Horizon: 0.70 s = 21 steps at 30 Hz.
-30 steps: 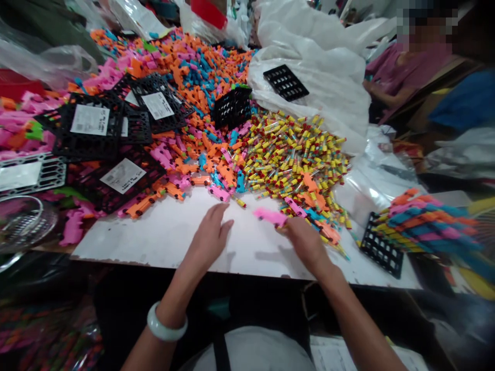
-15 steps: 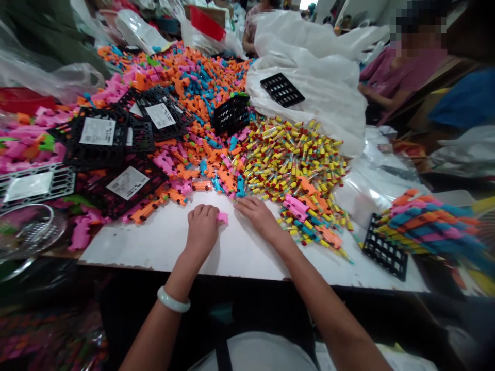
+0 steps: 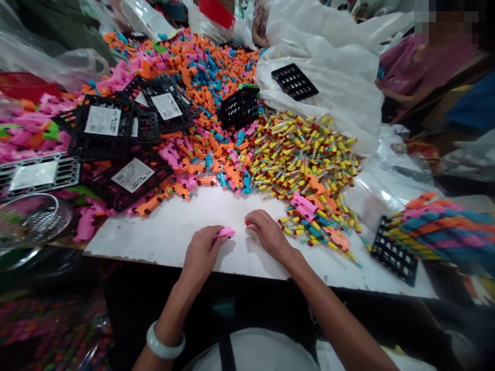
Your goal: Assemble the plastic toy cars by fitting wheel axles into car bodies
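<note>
My left hand point(image 3: 201, 247) pinches a pink toy car point(image 3: 226, 232) above the white tabletop point(image 3: 162, 237). Facing it, a short distance apart, my right hand point(image 3: 268, 234) is closed on a small tube, of which just the red end point(image 3: 248, 222) shows; the fingers hide the rest. Beyond my right hand spreads a heap of small clear tubes with yellow and red ends point(image 3: 301, 154). Several toy cars joined with such tubes point(image 3: 305, 207) lie beside that heap. An orange toy car point(image 3: 149, 206) rests left of my left hand.
A large pile of orange, blue and pink toy cars point(image 3: 209, 77) covers the back. Black grid trays with labels point(image 3: 102, 123) lie at left. Another black tray point(image 3: 394, 252) at right has colourful pieces standing in it. A co-worker in pink point(image 3: 410, 72) sits beyond the white plastic sheet point(image 3: 325, 46).
Both hands have drawn back toward me. The pink car now shows more fully in my left hand, and my right fingers, stretched at the pile before, now pinch a red-ended tube.
</note>
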Each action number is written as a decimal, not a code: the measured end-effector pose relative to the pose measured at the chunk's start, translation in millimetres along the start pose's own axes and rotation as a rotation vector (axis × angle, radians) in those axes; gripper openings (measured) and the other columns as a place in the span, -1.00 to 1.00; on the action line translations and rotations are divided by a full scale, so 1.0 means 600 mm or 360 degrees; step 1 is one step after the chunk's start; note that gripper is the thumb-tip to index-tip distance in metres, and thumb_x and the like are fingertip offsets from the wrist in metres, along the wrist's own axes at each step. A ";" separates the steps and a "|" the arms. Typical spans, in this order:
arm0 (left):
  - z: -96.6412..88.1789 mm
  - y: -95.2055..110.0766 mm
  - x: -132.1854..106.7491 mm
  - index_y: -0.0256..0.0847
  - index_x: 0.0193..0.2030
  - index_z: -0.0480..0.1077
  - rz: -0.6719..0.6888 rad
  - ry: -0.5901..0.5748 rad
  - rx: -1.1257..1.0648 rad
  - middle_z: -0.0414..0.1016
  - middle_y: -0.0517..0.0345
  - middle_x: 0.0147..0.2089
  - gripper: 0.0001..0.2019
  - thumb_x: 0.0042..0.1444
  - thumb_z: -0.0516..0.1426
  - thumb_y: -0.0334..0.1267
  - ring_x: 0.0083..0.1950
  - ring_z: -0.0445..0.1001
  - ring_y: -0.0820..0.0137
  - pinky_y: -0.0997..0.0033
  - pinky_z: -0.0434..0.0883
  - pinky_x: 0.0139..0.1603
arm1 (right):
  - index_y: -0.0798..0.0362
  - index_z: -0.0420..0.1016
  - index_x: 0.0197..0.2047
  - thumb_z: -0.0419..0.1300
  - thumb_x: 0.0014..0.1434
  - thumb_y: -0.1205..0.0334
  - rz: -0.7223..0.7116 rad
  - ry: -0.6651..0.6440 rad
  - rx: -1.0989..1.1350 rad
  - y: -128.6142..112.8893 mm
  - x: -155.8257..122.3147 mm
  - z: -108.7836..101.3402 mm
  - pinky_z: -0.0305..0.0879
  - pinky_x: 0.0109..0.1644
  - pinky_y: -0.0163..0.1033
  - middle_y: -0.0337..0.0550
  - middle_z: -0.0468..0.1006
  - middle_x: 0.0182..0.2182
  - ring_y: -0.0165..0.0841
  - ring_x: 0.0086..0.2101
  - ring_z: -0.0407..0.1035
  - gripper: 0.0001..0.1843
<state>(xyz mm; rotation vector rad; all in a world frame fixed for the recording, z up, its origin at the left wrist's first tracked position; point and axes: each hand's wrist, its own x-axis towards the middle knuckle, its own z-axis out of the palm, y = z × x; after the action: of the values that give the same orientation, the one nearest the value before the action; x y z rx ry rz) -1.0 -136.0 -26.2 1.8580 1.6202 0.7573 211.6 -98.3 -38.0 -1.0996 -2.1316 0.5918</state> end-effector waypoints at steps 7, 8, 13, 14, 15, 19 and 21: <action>0.008 0.017 -0.023 -0.14 -0.13 0.43 0.0071 0.0033 -0.0247 0.53 0.12 -0.20 -0.77 0.23 0.03 -0.12 -0.15 0.47 0.32 0.32 0.39 -0.12 | 0.01 0.40 -0.03 0.00 0.36 0.18 -0.0004 -0.0138 0.0377 -0.027 -0.031 0.002 0.32 -0.08 -0.26 -0.11 0.47 -0.21 -0.36 -0.18 0.37 -0.78; 0.009 0.018 -0.024 -0.14 -0.13 0.43 0.0090 0.0036 -0.0249 0.52 0.12 -0.21 -0.78 0.23 0.03 -0.13 -0.15 0.46 0.33 0.32 0.39 -0.12 | 0.02 0.40 -0.03 0.01 0.36 0.18 -0.0003 -0.0135 0.0371 -0.027 -0.031 0.004 0.32 -0.09 -0.25 -0.11 0.48 -0.22 -0.36 -0.18 0.37 -0.78; 0.010 0.022 -0.028 -0.15 -0.13 0.43 0.0125 0.0062 -0.0219 0.50 0.11 -0.23 -0.80 0.24 0.03 -0.16 -0.16 0.46 0.32 0.31 0.40 -0.11 | 0.04 0.42 -0.05 0.01 0.35 0.20 0.0003 -0.0130 0.0331 -0.025 -0.030 0.008 0.32 -0.09 -0.25 -0.10 0.48 -0.23 -0.35 -0.19 0.37 -0.78; 0.009 0.022 -0.029 -0.15 -0.13 0.43 0.0127 0.0066 -0.0206 0.50 0.11 -0.22 -0.80 0.24 0.03 -0.16 -0.16 0.45 0.32 0.31 0.40 -0.11 | 0.03 0.42 -0.04 0.01 0.35 0.20 0.0021 -0.0133 0.0335 -0.025 -0.031 0.008 0.32 -0.09 -0.26 -0.10 0.49 -0.23 -0.36 -0.19 0.37 -0.78; 0.009 0.021 -0.029 -0.15 -0.13 0.43 0.0131 0.0071 -0.0195 0.50 0.11 -0.22 -0.79 0.25 0.02 -0.16 -0.16 0.45 0.32 0.30 0.40 -0.11 | 0.03 0.41 -0.04 0.00 0.35 0.20 0.0045 -0.0140 0.0341 -0.025 -0.032 0.008 0.32 -0.09 -0.26 -0.11 0.49 -0.22 -0.36 -0.19 0.38 -0.78; 0.009 0.020 -0.029 -0.15 -0.12 0.42 0.0157 0.0081 -0.0176 0.50 0.09 -0.22 -0.79 0.25 0.02 -0.17 -0.15 0.44 0.31 0.30 0.40 -0.11 | 0.02 0.41 -0.05 0.02 0.34 0.20 0.0149 -0.0209 0.0359 -0.028 -0.034 0.005 0.32 -0.12 -0.30 -0.15 0.51 -0.23 -0.39 -0.22 0.40 -0.80; 0.010 0.020 -0.028 -0.15 -0.14 0.43 0.0162 0.0067 -0.0172 0.49 0.10 -0.22 -0.80 0.24 0.02 -0.18 -0.15 0.44 0.31 0.31 0.39 -0.12 | 0.02 0.43 -0.08 0.02 0.34 0.21 0.0155 -0.0245 0.0373 -0.029 -0.033 0.001 0.31 -0.16 -0.32 -0.17 0.51 -0.26 -0.41 -0.26 0.40 -0.81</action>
<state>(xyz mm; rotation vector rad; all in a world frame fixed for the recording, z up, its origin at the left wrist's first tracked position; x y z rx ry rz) 10.0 -154.4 -22.5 1.8694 1.4887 0.9151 210.0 -124.3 -33.9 -1.0595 -2.0802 0.9732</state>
